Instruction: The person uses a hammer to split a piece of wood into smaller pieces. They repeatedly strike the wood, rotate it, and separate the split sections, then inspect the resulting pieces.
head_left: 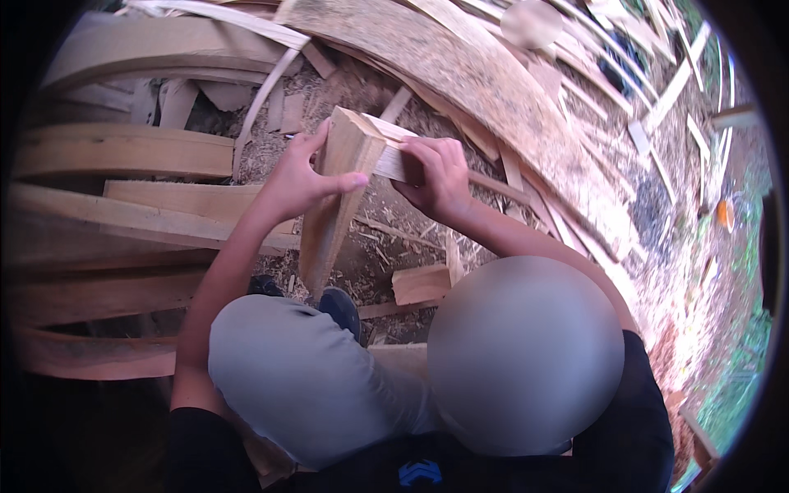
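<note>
A thick wooden plank (341, 189) stands tilted on end between my arms, its upper end raised and its lower end down by my shoe. Around its upper left edge, my left hand (308, 174) grips it, the thumb lying across the near face. My right hand (436, 174) pinches a short pale wood piece (396, 167), pressed against the plank's right side near the top. Part of that piece is hidden behind my right fingers.
Several curved timbers (123, 152) lie stacked at the left. A long broad slab (460, 74) arcs across the far side. A wood offcut (421, 284) lies among shavings on the ground near my dark shoe (340, 312). Thin strips (657, 156) are scattered at the right.
</note>
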{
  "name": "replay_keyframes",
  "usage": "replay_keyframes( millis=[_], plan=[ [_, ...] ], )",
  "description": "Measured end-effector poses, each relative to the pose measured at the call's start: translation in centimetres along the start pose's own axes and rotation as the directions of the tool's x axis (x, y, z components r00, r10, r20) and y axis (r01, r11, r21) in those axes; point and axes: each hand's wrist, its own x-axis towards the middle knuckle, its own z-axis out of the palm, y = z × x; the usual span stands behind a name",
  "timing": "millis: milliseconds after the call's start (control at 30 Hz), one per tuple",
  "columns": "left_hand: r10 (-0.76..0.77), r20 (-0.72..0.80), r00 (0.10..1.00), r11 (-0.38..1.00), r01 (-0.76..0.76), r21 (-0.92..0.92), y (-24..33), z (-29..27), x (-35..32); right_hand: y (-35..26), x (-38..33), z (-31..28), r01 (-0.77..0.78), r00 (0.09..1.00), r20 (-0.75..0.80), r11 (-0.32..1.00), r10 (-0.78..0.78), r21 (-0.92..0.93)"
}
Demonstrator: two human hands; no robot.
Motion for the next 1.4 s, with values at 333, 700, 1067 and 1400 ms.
replay_keyframes(
  millis=[333,700,1067,1400],
  plan=[
    [-0.103,0.245,0.964,0.991,0.076,0.114,-3.5,4.3,3.8,-0.5,-9.7,4.4,-0.423,0.906,0.075,0.889,0.417,0.176],
    [-0.185,0.131,0.974,0.978,0.169,0.121,-6.4,6.7,2.8,1.0,-12.2,7.2,-0.355,0.935,0.084,0.910,0.345,0.216],
    [-0.049,0.157,0.986,0.857,-0.039,0.514,-2.7,7.4,2.1,-0.6,-10.9,3.2,-0.611,0.768,0.338,0.781,0.544,0.129],
    [0.045,0.161,0.986,0.723,-0.143,0.676,-1.1,9.5,0.5,-1.1,-12.7,2.9,-0.583,0.780,0.337,0.807,0.527,0.089]
  ],
)
